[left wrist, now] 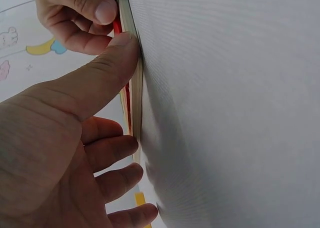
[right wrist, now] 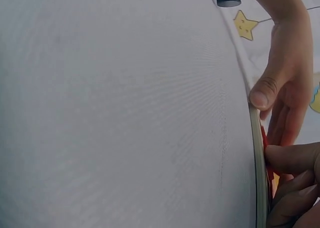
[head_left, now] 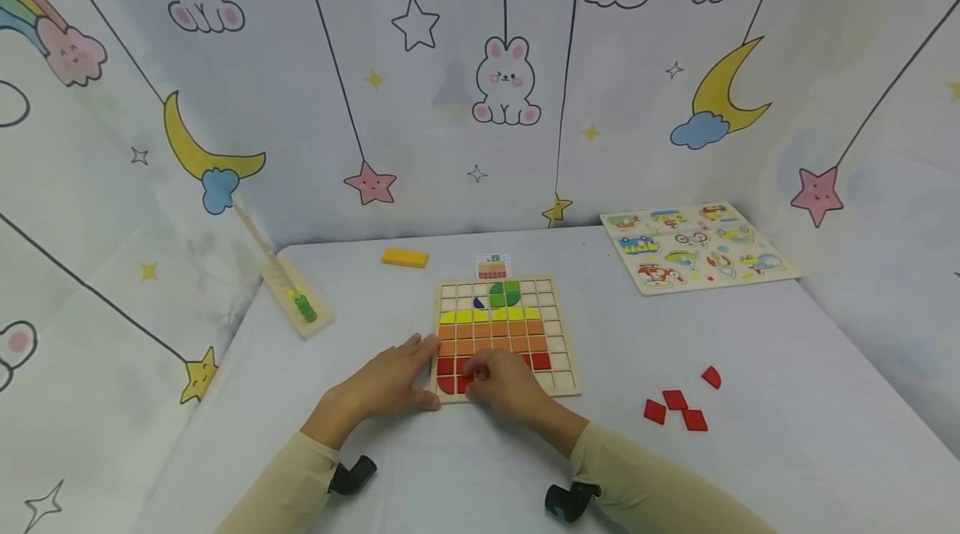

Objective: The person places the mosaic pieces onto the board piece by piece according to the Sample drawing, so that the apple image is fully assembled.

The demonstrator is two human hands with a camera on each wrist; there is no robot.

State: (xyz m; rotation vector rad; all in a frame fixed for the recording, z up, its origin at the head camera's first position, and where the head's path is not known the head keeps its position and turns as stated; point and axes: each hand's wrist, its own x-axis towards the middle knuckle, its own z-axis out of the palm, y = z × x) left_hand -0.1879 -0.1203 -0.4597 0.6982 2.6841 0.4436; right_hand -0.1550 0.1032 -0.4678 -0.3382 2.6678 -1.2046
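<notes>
A wooden grid board [head_left: 564, 363] lies on the table, its rows filled with red, orange and yellow tiles and a small green group near the top. My left hand [head_left: 390, 380] rests along the board's left edge, fingers spread and mostly straight, thumb at the near left corner. In the left wrist view that thumb [left wrist: 107, 70] lies against the board's side. Over the bottom rows, my right hand [head_left: 506, 384] pinches a red tile [head_left: 464, 384] beside the rounded red corner tile [head_left: 446, 385]. Its curled fingers hide several cells to the right.
Loose red tiles [head_left: 675, 400] and a red quarter-round tile [head_left: 711, 377] lie to the right. Behind the board are a pattern card [head_left: 492, 267] and a yellow block [head_left: 405, 258]. A wooden piece with a green caterpillar shape [head_left: 305, 308] lies left; a picture puzzle board [head_left: 701, 247], back right.
</notes>
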